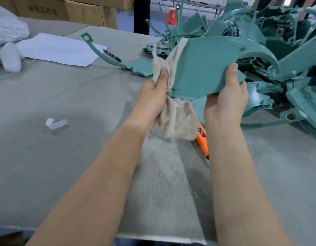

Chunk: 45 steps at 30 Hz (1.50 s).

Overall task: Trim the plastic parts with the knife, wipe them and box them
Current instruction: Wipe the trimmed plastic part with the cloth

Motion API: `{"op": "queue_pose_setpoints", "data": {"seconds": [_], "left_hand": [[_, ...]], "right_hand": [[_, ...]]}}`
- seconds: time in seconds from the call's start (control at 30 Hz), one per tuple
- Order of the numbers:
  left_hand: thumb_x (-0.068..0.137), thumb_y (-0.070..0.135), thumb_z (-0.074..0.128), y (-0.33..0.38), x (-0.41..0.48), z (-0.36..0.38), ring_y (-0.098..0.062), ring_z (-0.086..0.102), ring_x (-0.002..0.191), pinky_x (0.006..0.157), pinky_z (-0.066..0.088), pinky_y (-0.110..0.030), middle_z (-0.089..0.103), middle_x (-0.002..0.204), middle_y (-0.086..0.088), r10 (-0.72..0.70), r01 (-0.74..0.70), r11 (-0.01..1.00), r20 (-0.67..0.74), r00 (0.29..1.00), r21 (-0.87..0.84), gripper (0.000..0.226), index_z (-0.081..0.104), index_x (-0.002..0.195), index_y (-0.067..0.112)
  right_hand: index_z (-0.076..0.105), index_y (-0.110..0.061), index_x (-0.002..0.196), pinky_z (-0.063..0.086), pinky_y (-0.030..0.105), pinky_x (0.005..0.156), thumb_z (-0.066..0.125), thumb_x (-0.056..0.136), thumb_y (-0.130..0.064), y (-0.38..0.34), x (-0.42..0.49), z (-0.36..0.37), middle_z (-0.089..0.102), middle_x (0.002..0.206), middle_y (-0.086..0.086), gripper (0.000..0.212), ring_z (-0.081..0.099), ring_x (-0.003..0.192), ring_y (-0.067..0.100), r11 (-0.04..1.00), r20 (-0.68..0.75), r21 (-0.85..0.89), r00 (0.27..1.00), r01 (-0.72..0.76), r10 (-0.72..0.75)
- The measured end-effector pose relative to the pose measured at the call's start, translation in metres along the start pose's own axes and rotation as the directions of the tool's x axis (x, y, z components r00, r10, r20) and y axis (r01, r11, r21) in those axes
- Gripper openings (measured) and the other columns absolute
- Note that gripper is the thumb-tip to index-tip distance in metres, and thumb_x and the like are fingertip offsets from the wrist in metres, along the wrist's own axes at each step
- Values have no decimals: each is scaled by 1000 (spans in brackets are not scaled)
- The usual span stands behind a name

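Hands both up over the grey surface (47, 148), sharing 1 teal plastic part (207, 64). Right hand (226, 102) grips the part's lower right edge, thumb on the top face, fingers curled underneath. Left hand (153, 96) clutches a beige cloth (176, 118) against the part's left edge, thumb pressing the fabric. The cloth's tail hangs below the part, between the 2 wrists. Orange knife (202, 139), likely a utility type with its blade hidden, lies on the surface under the cloth tail, just beside the right forearm. Pile of teal parts (278, 32) sits heaped beyond and to the right of the right hand. 1 curved teal piece (107, 57) lies beyond the left hand, touching a white paper sheet (59, 48) with a black pen (112, 55) at the sheet's edge. Clear plastic scrap (56, 123) lies well left of the left forearm. Fine shavings (164, 174) are scattered between the forearms. Cardboard boxes (82, 11) stand far beyond the left hand.
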<state>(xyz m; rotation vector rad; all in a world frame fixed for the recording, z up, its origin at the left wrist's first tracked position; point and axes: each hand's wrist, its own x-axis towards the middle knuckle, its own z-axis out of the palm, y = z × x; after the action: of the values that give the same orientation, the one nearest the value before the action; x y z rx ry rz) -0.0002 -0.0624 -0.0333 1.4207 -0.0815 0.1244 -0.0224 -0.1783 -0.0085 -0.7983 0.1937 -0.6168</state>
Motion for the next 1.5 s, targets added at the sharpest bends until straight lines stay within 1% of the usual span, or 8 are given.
{"op": "queue_pose_setpoints", "data": {"seconds": [0.13,0.37,0.6,0.7,0.87,1.1,1.33,1.5], "left_hand": [[101,34,44,-1,1,0,-13,71,84,80,57,-29,75,89,1,-199,233,935,149,969,-268,30,66,96,14],[101,31,43,9,12,-27,-18,70,81,83,56,-40,72,93,-5,-214,159,869,-68,974,-468,30,65,102,10],[97,57,23,11,-3,-16,-29,62,107,90,53,-39,62,119,-13,-233,390,900,540,809,-196,65,56,126,7],[103,42,24,8,-1,-15,-21,63,80,67,56,-31,62,97,-8,-194,356,890,468,862,-285,46,58,107,11],[95,-2,50,-3,-1,-6,-16,64,89,72,58,-25,62,109,-10,-90,188,957,391,916,-222,23,54,113,9],[89,5,52,-12,-2,1,-3,50,57,54,41,-17,59,60,10,80,-94,981,86,993,172,22,59,71,16],[95,10,47,-7,1,3,-12,61,64,62,51,-23,62,66,-1,-304,347,854,170,937,-389,21,58,78,11],[96,4,44,-1,-1,2,-32,55,105,98,45,-42,58,109,-21,-263,341,845,235,936,-411,20,55,112,-1]], "right_hand": [[60,-6,114,59,29,69,57,98,-14,0,6,-7,71,99,3,18,71,82,15,990,-32,125,997,-64,69],[66,-8,97,59,29,69,61,96,-16,-12,18,-22,76,88,3,9,73,79,16,971,-41,204,990,-126,137],[54,-12,103,55,26,61,52,101,-18,-4,12,-14,70,95,1,7,72,75,12,986,3,163,999,31,-32],[54,-16,98,56,28,64,51,101,-20,-4,11,-14,69,99,1,6,71,81,13,992,2,119,999,43,-43],[56,-16,99,59,33,75,52,101,-19,-1,3,-8,70,98,2,5,71,88,18,997,31,70,999,41,-43],[52,-6,126,58,39,87,52,101,-20,0,-5,0,67,119,8,28,69,102,19,992,82,-42,990,119,-115],[43,-6,139,49,43,102,54,100,-26,8,-19,12,56,138,8,45,58,123,20,991,157,-115,986,69,-51],[57,-19,102,59,35,75,49,102,-23,9,-18,11,73,90,-3,9,70,83,18,998,200,61,980,-1,-11]]}}
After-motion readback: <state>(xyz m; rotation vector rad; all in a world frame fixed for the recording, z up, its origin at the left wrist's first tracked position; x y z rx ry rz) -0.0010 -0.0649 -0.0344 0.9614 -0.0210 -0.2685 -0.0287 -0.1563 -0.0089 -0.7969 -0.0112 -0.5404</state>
